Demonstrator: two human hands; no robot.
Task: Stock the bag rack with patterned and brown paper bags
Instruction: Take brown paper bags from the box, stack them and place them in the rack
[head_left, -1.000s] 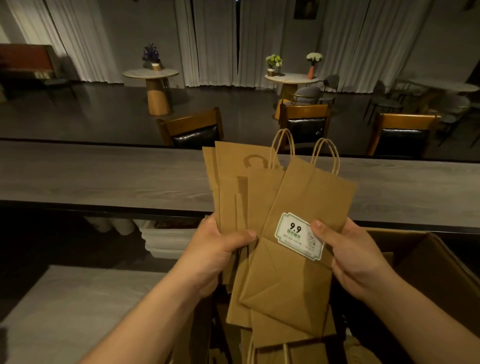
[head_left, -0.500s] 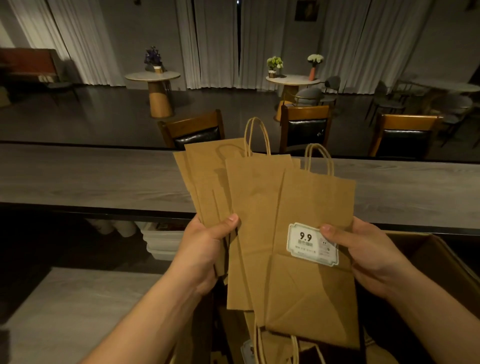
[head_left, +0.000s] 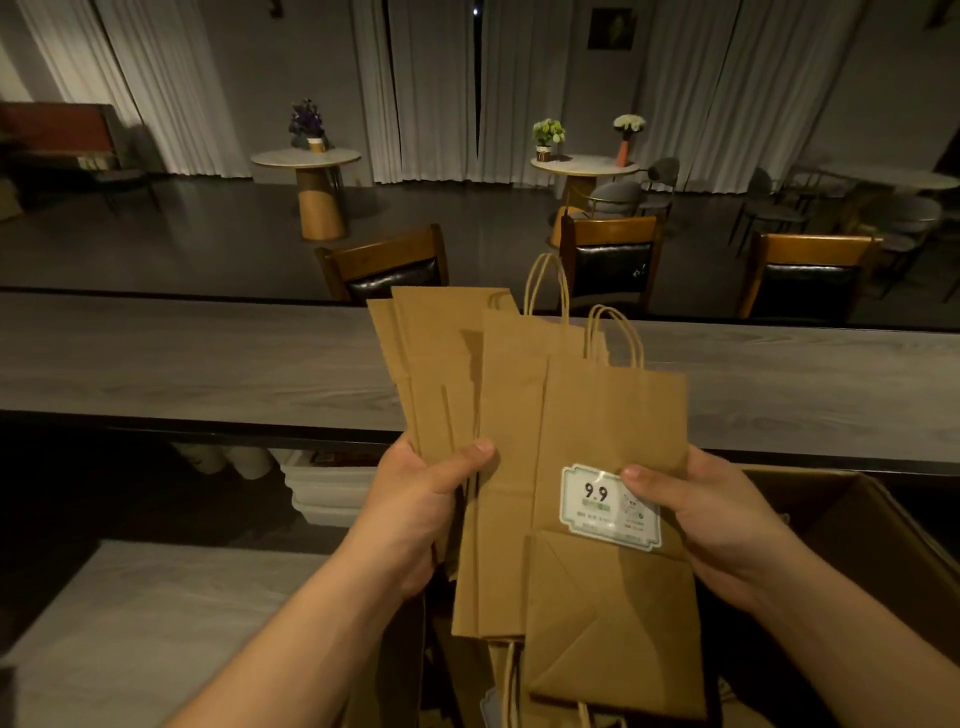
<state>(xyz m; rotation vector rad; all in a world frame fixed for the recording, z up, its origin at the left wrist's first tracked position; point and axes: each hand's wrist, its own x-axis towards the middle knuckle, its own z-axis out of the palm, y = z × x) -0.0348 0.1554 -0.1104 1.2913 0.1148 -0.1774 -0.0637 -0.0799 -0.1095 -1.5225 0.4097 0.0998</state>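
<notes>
1. My left hand (head_left: 415, 514) grips a fan of brown paper bags (head_left: 457, 384), thumb across the front; I count about three there, edges overlapping.
2. My right hand (head_left: 722, 525) pinches one labelled bag (head_left: 613, 415), thumb on its white sticker (head_left: 597, 504).
3. All are upright over a cardboard box (head_left: 857, 525).

Dim room, lit low. Long grey wood-grain counter (head_left: 208, 358) across the middle. Beyond it three wooden chairs with black padded backs (head_left: 608, 265), on a dark glossy floor (head_left: 208, 244). Farther back two round white-topped pedestal tables (head_left: 306, 157), each with potted flowers (head_left: 548, 132). Pale floor-length curtains (head_left: 431, 88) along a grey wall (head_left: 311, 52). Small dark framed picture (head_left: 610, 28) high up.
</notes>
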